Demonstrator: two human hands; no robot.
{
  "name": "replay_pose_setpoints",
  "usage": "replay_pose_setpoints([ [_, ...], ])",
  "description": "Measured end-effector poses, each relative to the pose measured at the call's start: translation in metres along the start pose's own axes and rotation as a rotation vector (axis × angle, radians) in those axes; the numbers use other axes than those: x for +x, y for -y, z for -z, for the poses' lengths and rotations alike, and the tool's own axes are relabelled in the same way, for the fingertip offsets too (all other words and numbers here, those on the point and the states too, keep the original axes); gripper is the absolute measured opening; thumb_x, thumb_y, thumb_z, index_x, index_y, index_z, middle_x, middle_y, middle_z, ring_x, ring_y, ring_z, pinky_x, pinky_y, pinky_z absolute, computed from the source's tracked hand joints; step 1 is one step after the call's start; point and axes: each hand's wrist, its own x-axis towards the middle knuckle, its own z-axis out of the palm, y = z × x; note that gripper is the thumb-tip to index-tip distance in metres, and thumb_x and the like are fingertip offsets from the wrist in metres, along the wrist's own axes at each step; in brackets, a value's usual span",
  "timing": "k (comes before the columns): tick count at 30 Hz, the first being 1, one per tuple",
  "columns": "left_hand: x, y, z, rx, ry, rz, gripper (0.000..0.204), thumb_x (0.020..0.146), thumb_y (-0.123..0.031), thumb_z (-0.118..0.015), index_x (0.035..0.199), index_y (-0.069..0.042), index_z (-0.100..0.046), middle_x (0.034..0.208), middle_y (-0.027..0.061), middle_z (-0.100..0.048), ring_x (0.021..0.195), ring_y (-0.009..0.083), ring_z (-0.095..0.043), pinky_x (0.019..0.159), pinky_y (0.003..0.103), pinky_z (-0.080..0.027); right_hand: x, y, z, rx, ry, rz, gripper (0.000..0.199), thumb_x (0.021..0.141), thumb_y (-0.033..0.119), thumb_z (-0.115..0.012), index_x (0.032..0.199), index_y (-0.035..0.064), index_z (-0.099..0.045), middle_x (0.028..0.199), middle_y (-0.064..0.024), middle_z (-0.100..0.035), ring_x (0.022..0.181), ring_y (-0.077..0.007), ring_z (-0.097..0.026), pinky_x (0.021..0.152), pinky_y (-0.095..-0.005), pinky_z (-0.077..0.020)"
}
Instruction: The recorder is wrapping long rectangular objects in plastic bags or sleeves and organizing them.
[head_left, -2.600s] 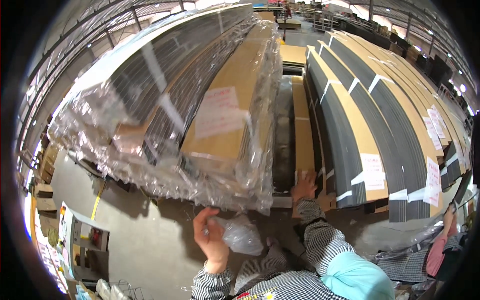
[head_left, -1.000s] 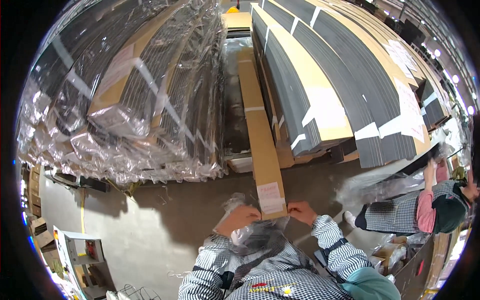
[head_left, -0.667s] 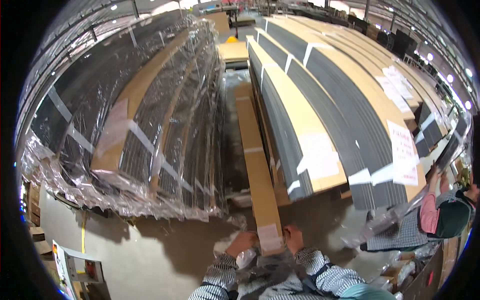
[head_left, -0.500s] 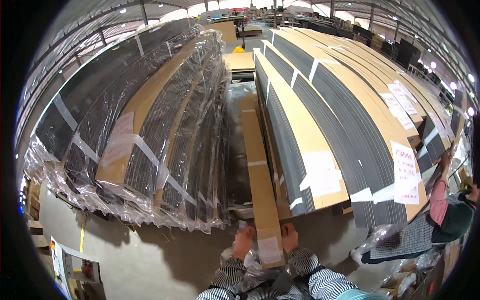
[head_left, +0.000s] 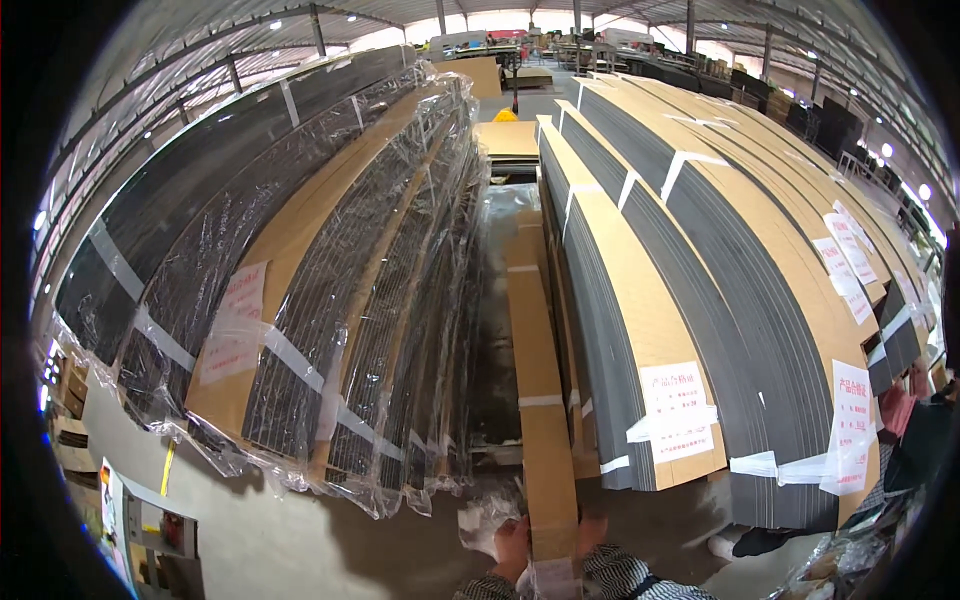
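Observation:
A long, narrow cardboard-covered bundle (head_left: 540, 445) lies lengthwise in the gap between two large stacks, with pale tape across it and a pale label at its near end. My left hand (head_left: 511, 546) grips the left edge of that end, fingers curled. Crumpled clear plastic film (head_left: 487, 518) is bunched beside this hand. On the opposite edge, my right hand (head_left: 592, 533) is closed against the bundle, its fingers partly hidden and blurred. Both striped sleeves come in from the lower edge.
Dark panels in clear wrap (head_left: 330, 290) are stacked on the left. Cardboard-topped stacks of dark strips (head_left: 640, 290), taped and labelled, stand on the right. At the right rim a person (head_left: 905, 425) is partly visible. A small stand (head_left: 160, 525) is at lower left.
The view has tilted up and shifted left, so everything sits lower and farther right. Both hands keep to the bundle's near end. The person at the right is now mostly hidden.

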Motion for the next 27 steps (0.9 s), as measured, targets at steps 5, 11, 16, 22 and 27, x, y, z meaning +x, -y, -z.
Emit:
replay_pose_setpoints([
  [5,0.022,0.046,0.006,0.862,-0.067,-0.113,0.034,0.091,-0.034,-0.061,0.095,0.0,-0.061,0.083,0.0225,-0.067,0.079,0.0371,-0.067,0.061,0.047,-0.049,0.039,0.029,0.019,0.255,0.406,-0.436,0.033,0.1,0.024,-0.045,0.1,-0.0007,-0.067,0.083,-0.0169,-0.062,0.077,-0.0274,-0.061,0.072,-0.0444,-0.0504],
  [11,0.077,0.151,0.1,0.273,0.533,-0.026,0.043,0.092,-0.019,-0.055,0.13,0.0,-0.057,0.081,0.0212,-0.069,0.079,0.0325,-0.068,0.067,0.043,-0.052,0.065,0.082,0.042,0.406,0.442,-0.206,0.029,0.1,0.021,-0.048,0.107,-0.0037,-0.061,0.094,-0.0164,-0.063,0.084,-0.0271,-0.06,0.077,-0.0419,-0.05],
  [16,-0.029,-0.037,0.018,0.488,-0.002,-0.457,0.034,0.092,-0.012,-0.05,0.12,0.002,-0.063,0.079,0.0154,-0.069,0.069,0.0216,-0.065,0.065,0.033,-0.051,-0.007,0.049,0.069,0.509,0.462,-0.048,0.029,0.1,0.019,-0.05,0.112,-0.0063,-0.056,0.104,-0.0161,-0.063,0.089,-0.0268,-0.059,0.08,-0.0399,-0.0496],
  [22,-0.057,-0.026,0.058,0.445,0.019,-0.59,0.034,0.093,-0.019,-0.052,0.121,-0.006,-0.065,0.084,0.0211,-0.069,0.075,0.0305,-0.068,0.069,0.038,-0.052,-0.042,0.089,0.097,1.087,0.239,-0.193,0.023,0.096,0.015,-0.054,0.11,-0.0037,-0.056,0.094,-0.0108,-0.065,0.085,-0.0197,-0.061,0.078,-0.0357,-0.0505],
  [27,-0.111,-0.052,0.085,0.723,0.207,-0.294,0.041,0.093,-0.02,-0.053,0.134,-0.018,-0.058,0.084,0.02,-0.069,0.073,0.0339,-0.067,0.066,0.04,-0.052,-0.098,0.075,0.114,1.104,0.179,-0.096,0.019,0.094,0.013,-0.056,0.106,-0.0018,-0.057,0.087,-0.0117,-0.064,0.08,-0.0195,-0.061,0.074,-0.0344,-0.0507],
])
